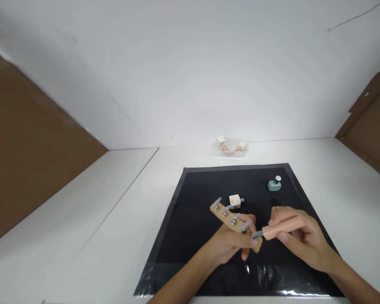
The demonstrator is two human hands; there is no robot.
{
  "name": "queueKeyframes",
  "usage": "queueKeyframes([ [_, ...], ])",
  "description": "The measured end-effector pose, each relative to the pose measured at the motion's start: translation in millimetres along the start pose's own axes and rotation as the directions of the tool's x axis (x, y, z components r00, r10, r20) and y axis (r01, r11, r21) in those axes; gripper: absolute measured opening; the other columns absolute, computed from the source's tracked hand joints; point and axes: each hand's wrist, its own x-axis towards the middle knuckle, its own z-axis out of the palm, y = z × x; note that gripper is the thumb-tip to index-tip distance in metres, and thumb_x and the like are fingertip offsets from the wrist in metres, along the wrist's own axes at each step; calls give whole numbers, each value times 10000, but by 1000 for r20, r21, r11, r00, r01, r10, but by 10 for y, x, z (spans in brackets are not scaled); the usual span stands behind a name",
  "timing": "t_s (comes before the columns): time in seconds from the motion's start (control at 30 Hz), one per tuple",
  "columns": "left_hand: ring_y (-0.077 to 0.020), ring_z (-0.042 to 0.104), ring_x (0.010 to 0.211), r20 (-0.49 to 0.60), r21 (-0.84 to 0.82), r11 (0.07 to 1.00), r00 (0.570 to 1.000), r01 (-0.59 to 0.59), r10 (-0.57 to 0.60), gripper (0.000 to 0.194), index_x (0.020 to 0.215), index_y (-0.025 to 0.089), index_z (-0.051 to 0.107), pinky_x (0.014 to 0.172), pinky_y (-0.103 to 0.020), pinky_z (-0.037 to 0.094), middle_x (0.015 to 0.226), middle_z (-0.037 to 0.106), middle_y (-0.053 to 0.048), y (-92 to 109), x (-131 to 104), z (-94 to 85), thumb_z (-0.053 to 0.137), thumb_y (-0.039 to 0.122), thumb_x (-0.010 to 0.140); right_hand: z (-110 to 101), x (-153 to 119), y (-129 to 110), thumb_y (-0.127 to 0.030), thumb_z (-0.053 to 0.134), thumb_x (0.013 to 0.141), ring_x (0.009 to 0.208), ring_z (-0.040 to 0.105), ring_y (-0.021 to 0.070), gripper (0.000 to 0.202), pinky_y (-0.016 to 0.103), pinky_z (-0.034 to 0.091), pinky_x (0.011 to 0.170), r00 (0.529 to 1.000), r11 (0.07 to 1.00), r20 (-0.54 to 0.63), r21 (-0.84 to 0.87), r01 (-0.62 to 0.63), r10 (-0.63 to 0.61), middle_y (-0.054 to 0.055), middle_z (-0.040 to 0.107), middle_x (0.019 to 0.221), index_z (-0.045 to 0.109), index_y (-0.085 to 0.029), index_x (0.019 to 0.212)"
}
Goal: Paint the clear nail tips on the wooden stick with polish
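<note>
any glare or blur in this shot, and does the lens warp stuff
head view: white glare streaks along the near edge of the black mat; fine detail soft on the brush tip and wooden strip; clear tray washes out against white; brown side panels look stretched toward the frame edges, likely wide-angle distortion

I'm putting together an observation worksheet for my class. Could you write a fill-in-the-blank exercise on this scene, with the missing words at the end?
The left hand grips the tan strip, and the hand with the brush is the ____ one. The color of the mat is ____. Beyond it, the clear tray shows ____ small white blocks. The blue-green bottle has a round top that is ____ in color.

Missing words: right; black; two; white.
</note>
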Motion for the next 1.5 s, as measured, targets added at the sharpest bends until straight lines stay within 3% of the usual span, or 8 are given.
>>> queueKeyframes([
  [0.23,-29,449,381,8,12,1000,1000,-10,10,298,485,115,619,249,-100,354,509,452,51,-29,0,-8,856,267,390,7,45,-20,-269,541,882,599,626,158,133,274,529,542,993,997,-116,-72,-12,4,33,655,683,645,-236,807],
  [0.37,-42,469,383,-17,20,1000,1000,-7,7,297,487,110,610,250,-113,375,497,457,53,-30,9,-10,854,246,385,4,52,-28,-250,519,896,608,628,150,127,264,523,539,997,997,-44,-41,64,-66,39,680,733,642,-238,867],
  [0.47,-47,473,370,-21,31,1000,1000,2,-2,296,491,110,604,248,-121,380,485,475,50,-42,23,-15,850,237,386,6,52,-27,-235,507,903,593,619,142,136,251,504,511,999,998,2,-40,51,-51,36,682,738,637,-240,862],
  [0.73,-45,474,381,10,61,998,1000,-7,6,305,485,110,591,251,-119,375,502,479,45,-93,6,-52,846,255,402,-12,34,8,-273,548,882,569,602,138,175,246,493,506,995,1000,-102,-23,-19,17,24,645,663,638,-222,741],
  [0.97,-39,455,393,-11,63,998,1000,5,-4,318,495,115,587,252,-118,345,522,440,56,-71,23,-32,844,274,394,-10,52,-3,-252,530,891,556,585,135,163,249,465,477,1000,1000,7,-1,9,-9,35,665,688,650,-221,785],
  [1.23,-22,407,349,-9,14,999,1000,30,-30,302,489,122,569,237,-112,304,486,466,55,-71,15,-15,829,239,388,-86,38,45,-264,574,867,579,590,142,173,259,487,515,991,1000,-128,-14,-24,22,25,631,662,648,-219,718],
  [1.33,-31,429,369,-1,-1,1000,1000,6,-6,278,489,121,590,237,-110,310,501,460,51,-75,20,-18,828,228,394,-66,46,25,-263,553,881,634,619,152,146,272,510,570,996,1000,-87,-8,17,-17,36,667,715,662,-231,790],
  [1.5,-32,439,359,0,-11,1000,1000,10,-10,250,500,115,602,235,-112,308,513,473,47,-84,24,-37,814,204,402,-5,31,8,-260,536,889,606,608,139,154,246,478,507,1000,999,-13,-49,-9,8,31,680,751,642,-234,780],
])
